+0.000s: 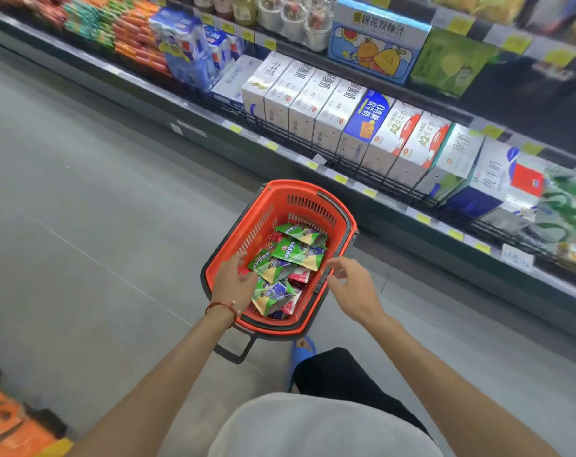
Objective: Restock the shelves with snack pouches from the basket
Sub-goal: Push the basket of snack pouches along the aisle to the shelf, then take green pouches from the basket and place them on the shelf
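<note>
Found red basket [300,187] standing on floor [82,225] just beside shelves [281,150], green and pink snack pouches [296,255] heaped inside. Noted left grip [232,282] released above pouches at left rim; right grip [353,285] likewise released, loosely curled over right rim, grasping nothing.

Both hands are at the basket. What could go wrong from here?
1. The pouches lie in a loose, overlapping pile. If the left hand grabs one, it might drag others over the basket rim.
2. Pink pouches sit under the green ones, so a handful may mix kinds.
</note>
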Tool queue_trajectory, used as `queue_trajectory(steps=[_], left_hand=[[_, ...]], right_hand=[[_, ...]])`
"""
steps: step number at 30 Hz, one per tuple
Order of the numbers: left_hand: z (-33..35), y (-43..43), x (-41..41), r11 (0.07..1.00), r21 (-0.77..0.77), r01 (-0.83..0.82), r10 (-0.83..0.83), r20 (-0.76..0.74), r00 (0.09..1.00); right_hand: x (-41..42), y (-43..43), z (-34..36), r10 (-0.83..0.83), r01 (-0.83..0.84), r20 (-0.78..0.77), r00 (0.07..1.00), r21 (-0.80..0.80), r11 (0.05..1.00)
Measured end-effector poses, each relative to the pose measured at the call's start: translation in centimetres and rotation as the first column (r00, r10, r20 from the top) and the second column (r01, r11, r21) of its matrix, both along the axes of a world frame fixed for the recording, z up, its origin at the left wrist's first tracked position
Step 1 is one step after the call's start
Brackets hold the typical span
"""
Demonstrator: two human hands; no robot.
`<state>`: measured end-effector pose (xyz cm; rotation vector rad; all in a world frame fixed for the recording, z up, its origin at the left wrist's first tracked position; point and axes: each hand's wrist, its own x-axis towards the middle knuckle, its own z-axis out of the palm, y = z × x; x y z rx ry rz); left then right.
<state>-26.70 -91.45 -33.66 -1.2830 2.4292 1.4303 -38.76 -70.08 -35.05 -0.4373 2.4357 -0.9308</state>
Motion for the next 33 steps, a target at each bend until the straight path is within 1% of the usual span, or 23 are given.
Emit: queue_trajectory(steps=[2,7,11,13,15,18,20,22,26,30,33], left_hand=[[0.5,1.2,0.1,0.999,0.038,-0.019,0.019,-0.012,1.0],[0.6,3.6,-2.5,0.992,0.015,-0.123,0.123,0.004,0.992],[0.1,5.7,-6.9,0.974,0.017,-0.226,0.226,0.002,0.974],[-0.1,7.2,-9.2,0.949,0.027,-0.314,0.313,0.031,0.949],[-0.5,8.9,-11.5,0.932,0.034,-0.362,0.36,0.051,0.932],[-1.1,10.9,-14.4,0.898,0.063,-0.436,0.432,0.069,0.899],[-1.8,11.9,-15.7,0.877,0.051,-0.477,0.472,0.087,0.877],[-2.9,12.1,-16.6,0.869,0.043,-0.493,0.487,0.104,0.867],[-6.4,11.1,-17.9,0.818,0.096,-0.567,0.549,0.159,0.82],[-10.8,9.3,-19.3,0.79,0.164,-0.592,0.555,0.22,0.802],[-14.8,7.5,-20.1,0.748,0.193,-0.635,0.58,0.276,0.767]], right_hand=[[-0.3,0.7,0.4,0.011,-0.012,-0.009,1.0,-0.032,0.999],[-4.4,1.7,-0.2,0.135,-0.135,-0.003,0.991,-0.05,0.99],[-10.8,1.8,-0.8,0.285,-0.284,0.011,0.958,-0.066,0.957],[-14.2,2.1,-0.6,0.367,-0.365,0.02,0.93,-0.05,0.929],[-17.4,2.8,-0.5,0.444,-0.443,0.033,0.895,-0.044,0.895],[-22.1,3.3,-0.7,0.48,-0.48,0.059,0.875,-0.025,0.877],[-24.6,3.1,-1.1,0.52,-0.522,0.08,0.85,0.001,0.853],[-26.4,2.5,-1.7,0.546,-0.55,0.096,0.832,0.014,0.835],[-28.7,0.0,-4.0,0.569,-0.577,0.12,0.813,0.032,0.816],[-30.0,-2.8,-7.9,0.587,-0.606,0.185,0.788,0.072,0.792],[-30.8,-5.3,-11.7,0.604,-0.638,0.236,0.761,0.102,0.763]])
